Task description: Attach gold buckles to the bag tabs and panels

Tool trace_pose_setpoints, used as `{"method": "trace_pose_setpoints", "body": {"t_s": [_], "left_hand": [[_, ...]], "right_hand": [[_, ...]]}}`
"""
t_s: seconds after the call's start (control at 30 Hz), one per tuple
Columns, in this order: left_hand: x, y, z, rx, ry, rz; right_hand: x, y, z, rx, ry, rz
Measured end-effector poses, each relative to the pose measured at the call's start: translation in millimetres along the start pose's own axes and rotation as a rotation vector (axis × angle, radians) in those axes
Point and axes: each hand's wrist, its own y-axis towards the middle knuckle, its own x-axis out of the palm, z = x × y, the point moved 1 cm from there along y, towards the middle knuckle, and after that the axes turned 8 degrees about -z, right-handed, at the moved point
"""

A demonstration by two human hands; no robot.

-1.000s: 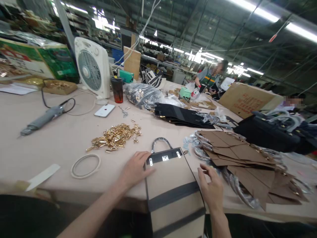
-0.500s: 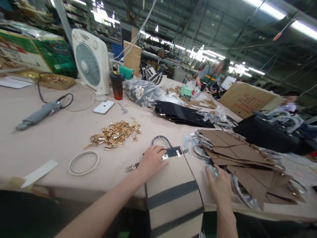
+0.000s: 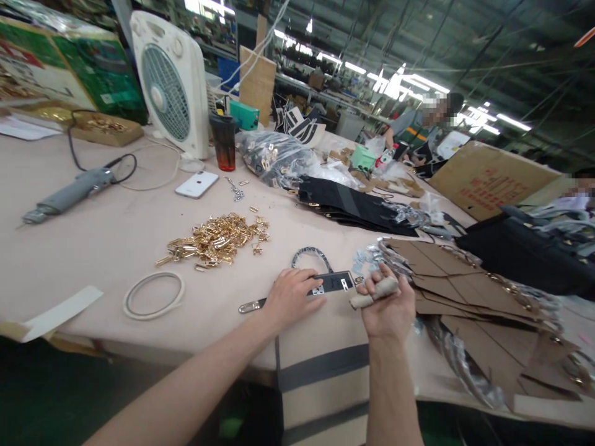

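A beige handbag (image 3: pixel 320 347) with dark grey bands lies flat on the table's near edge and hangs over it. My left hand (image 3: pixel 290 297) rests curled on the bag's top corner, beside its dark flap (image 3: pixel 335 283) with metal fittings, and a strap end (image 3: pixel 251 306) sticks out to its left. My right hand (image 3: pixel 388 306) is closed round a small beige cylinder-shaped tool (image 3: pixel 375 291), held just right of the flap. The bag's wrapped handle (image 3: pixel 310 254) loops beyond my hands.
A heap of gold metal fittings (image 3: pixel 216 238) and a white ring (image 3: pixel 153 295) lie to the left. Stacked brown bag panels (image 3: pixel 465 291) fill the right. A fan (image 3: pixel 170 80), phone (image 3: pixel 197 184), cup (image 3: pixel 225 141), electric tool (image 3: pixel 69 193) and black bags (image 3: pixel 357 210) sit farther back. People work beyond.
My right hand came off the brown panels at the right and rose beside the flap, now gripping the beige tool. My left hand stayed at the bag's top corner.
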Motion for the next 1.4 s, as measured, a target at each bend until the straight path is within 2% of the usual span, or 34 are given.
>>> {"method": "trace_pose_setpoints", "body": {"t_s": [0.07, 0.17, 0.33, 0.57, 0.8, 1.17, 1.4], "left_hand": [[-0.5, -1.9, -0.1, 0.021, 0.001, 0.013], [-1.6, -3.4, -0.9, 0.027, 0.009, 0.011], [-1.0, -2.5, -3.4, 0.009, 0.005, 0.004], [1.6, -2.8, -6.9, 0.014, -0.019, 0.015], [3.9, -3.2, -8.0, -0.004, -0.057, 0.029], [3.5, -0.9, -10.7, -0.003, -0.063, 0.002], [-2.1, -1.4, -9.6, 0.009, -0.045, -0.009]], "right_hand": [[30.2, 7.6, 13.5, -0.002, 0.089, -0.018], [49.3, 11.9, 34.4, -0.059, 0.089, -0.022], [46.8, 4.9, 54.3, -0.186, 0.064, -0.041], [48.4, -6.7, 60.5, -0.299, -0.012, -0.072], [51.7, -10.4, 67.0, -0.407, -0.031, -0.045], [59.9, -5.6, 74.0, -0.417, -0.127, -0.046], [66.6, 9.1, 74.8, -0.247, -0.322, -0.066]]}}
